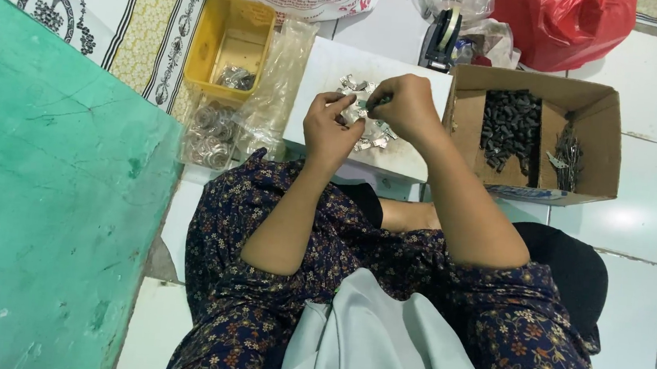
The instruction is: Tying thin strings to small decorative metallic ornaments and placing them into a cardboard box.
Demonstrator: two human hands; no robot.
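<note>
My left hand (pixel 328 127) and my right hand (pixel 407 105) meet over a white board (pixel 321 75) that carries a scatter of small shiny metal pieces (pixel 371 137). Both hands pinch one small metal piece (pixel 362 105) between their fingertips, above the pile. I sit on the floor in a dark flowered dress, with the board just past my knees.
A cardboard box (pixel 606 136) at the right holds dark small parts (pixel 510 124) and thin metal pins (pixel 566 158). At the left stand a yellow tub (pixel 206 50) and a clear bag of metal rings (pixel 211 136). A green wall (pixel 46 201) lies left; a tape dispenser (pixel 442 37) and a red bag (pixel 568 24) behind.
</note>
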